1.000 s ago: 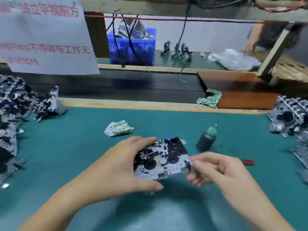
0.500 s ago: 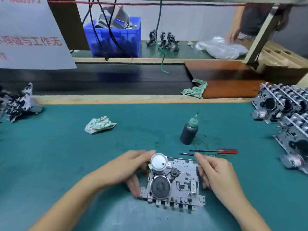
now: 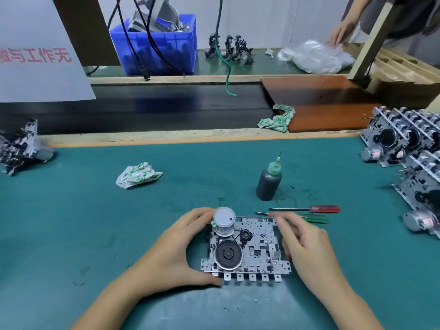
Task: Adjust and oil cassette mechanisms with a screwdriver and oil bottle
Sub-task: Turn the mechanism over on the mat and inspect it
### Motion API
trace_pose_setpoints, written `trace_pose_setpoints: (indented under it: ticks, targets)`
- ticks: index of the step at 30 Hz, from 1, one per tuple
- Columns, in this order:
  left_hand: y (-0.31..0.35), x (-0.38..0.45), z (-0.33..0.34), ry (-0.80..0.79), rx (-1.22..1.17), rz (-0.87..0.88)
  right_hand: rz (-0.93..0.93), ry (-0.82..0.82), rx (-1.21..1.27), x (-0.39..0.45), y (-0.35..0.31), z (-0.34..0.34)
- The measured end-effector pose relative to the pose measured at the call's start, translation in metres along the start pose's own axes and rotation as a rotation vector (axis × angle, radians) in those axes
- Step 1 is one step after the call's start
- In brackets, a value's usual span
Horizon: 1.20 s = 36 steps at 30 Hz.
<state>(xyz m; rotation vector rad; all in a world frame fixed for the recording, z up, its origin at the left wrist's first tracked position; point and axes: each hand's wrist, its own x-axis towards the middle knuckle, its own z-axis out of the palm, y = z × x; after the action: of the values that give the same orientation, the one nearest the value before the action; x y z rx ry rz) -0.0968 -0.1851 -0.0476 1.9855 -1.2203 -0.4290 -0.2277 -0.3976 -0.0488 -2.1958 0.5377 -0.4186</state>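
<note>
A silver cassette mechanism lies flat on the green mat, motor and flywheel facing up. My left hand grips its left edge, thumb at the near corner and fingers behind the motor. My right hand holds the right edge with curled fingers. A dark oil bottle with a green needle cap stands just behind. A red-handled screwdriver and a green-handled screwdriver lie on the mat beyond my right hand.
A crumpled rag lies to the left. More mechanisms are stacked at the right edge and piled at the left edge. A dark conveyor belt runs behind the mat. Another person's hand touches a plastic bag at the far right.
The mechanism was held up with its black gear side showing, then turned over and set flat on the mat. Both hands have settled on its edges.
</note>
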Motion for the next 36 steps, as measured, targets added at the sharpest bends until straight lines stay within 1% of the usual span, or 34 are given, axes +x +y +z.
trace_pose_setpoints:
  ticks: [4, 10, 14, 16, 20, 22, 28, 30, 33, 36]
  targets:
    - [0.003, -0.004, 0.004, 0.012, -0.033, 0.013, -0.016, 0.01, -0.044, -0.001, 0.001, 0.001]
    - [0.012, -0.007, 0.009, 0.013, -0.074, -0.036, -0.016, 0.001, -0.053, -0.002, 0.002, 0.002]
    - [0.021, -0.005, 0.015, 0.097, 0.085, 0.009, -0.018, 0.005, -0.081, 0.0, 0.003, 0.003]
    - [0.021, -0.003, 0.015, 0.113, 0.113, 0.025, -0.014, 0.014, -0.093, 0.0, 0.003, 0.003]
    - [0.012, -0.006, 0.012, 0.062, -0.007, -0.002, -0.012, 0.015, -0.107, -0.001, 0.004, 0.003]
    - [0.009, -0.007, 0.011, 0.064, -0.062, -0.025, -0.011, 0.021, -0.106, -0.001, 0.004, 0.003]
    - [0.009, -0.008, 0.013, 0.032, -0.071, -0.026, -0.006, 0.016, -0.107, -0.001, 0.002, 0.003]
    - [0.013, -0.008, 0.014, 0.048, -0.01, -0.032, 0.004, 0.009, -0.103, -0.002, 0.002, 0.003]
    - [0.019, -0.005, 0.015, 0.11, 0.143, 0.001, 0.004, 0.012, -0.116, -0.001, 0.002, 0.003]
    - [0.018, -0.005, 0.013, 0.098, 0.126, -0.009, -0.005, 0.022, -0.114, -0.002, 0.001, 0.003]
